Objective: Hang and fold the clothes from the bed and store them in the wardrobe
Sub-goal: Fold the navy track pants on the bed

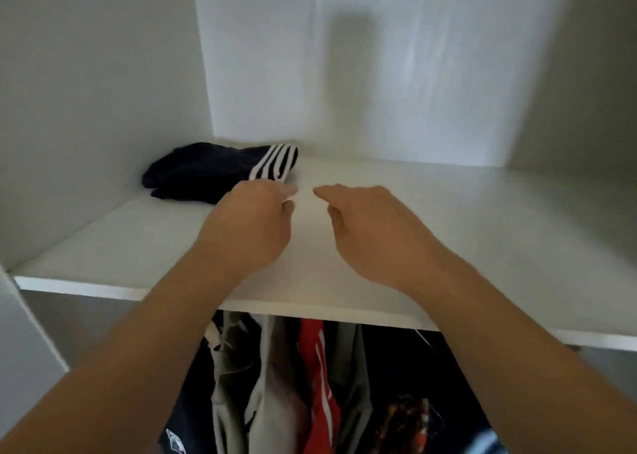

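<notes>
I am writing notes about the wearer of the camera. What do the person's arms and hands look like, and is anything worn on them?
Both arms are bare as far as the view shows: no sleeve covers the left forearm or the right forearm. The left hand and the right hand have no gloves, and no watch, bracelet or ring is visible. The picture is slightly blurred, so a thin ring could be missed.

folded garment (210, 172) lies back left on shelf (448, 219), hanging clothes (310, 384) below.
</notes>
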Motion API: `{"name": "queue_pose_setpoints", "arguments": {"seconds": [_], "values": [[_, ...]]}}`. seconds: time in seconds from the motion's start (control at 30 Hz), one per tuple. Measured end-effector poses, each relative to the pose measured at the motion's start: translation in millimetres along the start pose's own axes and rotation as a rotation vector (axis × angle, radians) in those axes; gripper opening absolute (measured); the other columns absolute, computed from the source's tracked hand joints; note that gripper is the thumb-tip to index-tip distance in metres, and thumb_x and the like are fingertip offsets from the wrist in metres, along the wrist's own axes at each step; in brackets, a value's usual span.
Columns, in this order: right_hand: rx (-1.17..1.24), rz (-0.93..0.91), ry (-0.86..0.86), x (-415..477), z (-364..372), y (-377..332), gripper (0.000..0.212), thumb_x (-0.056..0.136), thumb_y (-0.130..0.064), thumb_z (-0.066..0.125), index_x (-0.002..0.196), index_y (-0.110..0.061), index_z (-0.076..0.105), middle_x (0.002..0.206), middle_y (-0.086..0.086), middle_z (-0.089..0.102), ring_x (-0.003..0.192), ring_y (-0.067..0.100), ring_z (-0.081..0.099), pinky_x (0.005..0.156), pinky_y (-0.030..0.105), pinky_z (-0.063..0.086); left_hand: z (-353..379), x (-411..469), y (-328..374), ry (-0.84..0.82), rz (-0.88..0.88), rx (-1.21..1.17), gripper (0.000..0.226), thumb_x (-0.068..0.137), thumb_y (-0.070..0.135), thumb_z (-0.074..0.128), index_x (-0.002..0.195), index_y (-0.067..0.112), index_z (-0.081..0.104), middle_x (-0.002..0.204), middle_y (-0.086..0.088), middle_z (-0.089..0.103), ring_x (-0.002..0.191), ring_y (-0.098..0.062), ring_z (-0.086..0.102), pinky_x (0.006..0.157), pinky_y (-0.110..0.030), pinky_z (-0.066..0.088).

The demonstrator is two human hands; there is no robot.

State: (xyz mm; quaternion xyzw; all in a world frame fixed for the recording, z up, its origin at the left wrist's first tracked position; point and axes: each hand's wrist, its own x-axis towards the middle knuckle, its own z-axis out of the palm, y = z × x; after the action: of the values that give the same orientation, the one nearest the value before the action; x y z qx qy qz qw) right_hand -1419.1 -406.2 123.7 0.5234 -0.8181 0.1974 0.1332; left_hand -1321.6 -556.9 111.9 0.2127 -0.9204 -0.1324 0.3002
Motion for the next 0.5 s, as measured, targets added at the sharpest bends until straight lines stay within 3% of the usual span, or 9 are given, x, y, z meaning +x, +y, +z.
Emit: {"name": "queue_pose_setpoints", "arguments": {"seconds": [0.03,0.1,0.17,0.23,0.37,0.5], "values": [[0.008,0.071,0.039,-24.4,-8.4,9.6,0.041,0.103,-0.016,0.044,0.141,-0.025,0.057,0.119,0.0,0.069,0.09,0.015,0.061,0.086,0.03,0.049,5.3,-9.3,18.0,0.028,0.032,-0.048,0.032,0.103,0.025,0.052,0.132,0.027,0.065,0.131,0.003,0.066,0.111,-0.014,0.062,0.098,-0.021,0.04],[0.04,0.215,0.144,-69.7,-22.9,25.9,0.039,0.105,-0.023,0.047,0.142,-0.029,0.058,0.115,-0.002,0.073,0.075,0.007,0.055,0.08,0.023,0.047,14.7,-28.8,52.9,0.054,0.148,-0.125,0.028,0.101,0.027,0.056,0.125,0.034,0.069,0.127,0.012,0.067,0.09,0.001,0.054,0.094,-0.011,0.032],[0.042,0.322,0.268,-110.3,-31.8,40.8,0.035,0.104,-0.022,0.052,0.137,-0.027,0.064,0.115,-0.003,0.074,0.084,0.011,0.066,0.086,0.026,0.051,22.7,-48.7,85.7,0.044,0.262,-0.206,0.022,0.098,0.026,0.061,0.115,0.034,0.073,0.118,0.018,0.069,0.075,0.009,0.049,0.088,0.001,0.029],[0.018,0.383,0.394,-149.1,-38.7,51.6,0.03,0.101,-0.017,0.058,0.128,-0.02,0.071,0.109,-0.001,0.077,0.09,0.017,0.071,0.087,0.032,0.054,30.5,-65.1,115.5,0.02,0.363,-0.295,0.017,0.096,0.024,0.065,0.109,0.029,0.076,0.111,0.017,0.07,0.073,0.018,0.05,0.089,0.005,0.027],[-0.052,0.489,0.642,-222.4,-55.7,58.5,0.022,0.095,-0.017,0.064,0.113,-0.016,0.078,0.084,-0.005,0.077,0.061,0.008,0.059,0.065,0.026,0.052,48.8,-92.1,163.5,-0.019,0.585,-0.41,0.013,0.097,0.021,0.065,0.103,0.022,0.077,0.101,0.012,0.073,0.082,0.003,0.056,0.088,-0.002,0.033],[-0.097,0.635,0.759,-286.3,-68.8,44.4,0.018,0.097,-0.019,0.065,0.108,-0.019,0.078,0.081,-0.005,0.076,0.069,0.011,0.071,0.064,0.032,0.055,72.3,-119.5,200.0,-0.151,0.761,-0.583,0.015,0.094,0.02,0.064,0.099,0.019,0.078,0.094,0.011,0.072,0.09,-0.007,0.065,0.082,-0.015,0.046]]}}
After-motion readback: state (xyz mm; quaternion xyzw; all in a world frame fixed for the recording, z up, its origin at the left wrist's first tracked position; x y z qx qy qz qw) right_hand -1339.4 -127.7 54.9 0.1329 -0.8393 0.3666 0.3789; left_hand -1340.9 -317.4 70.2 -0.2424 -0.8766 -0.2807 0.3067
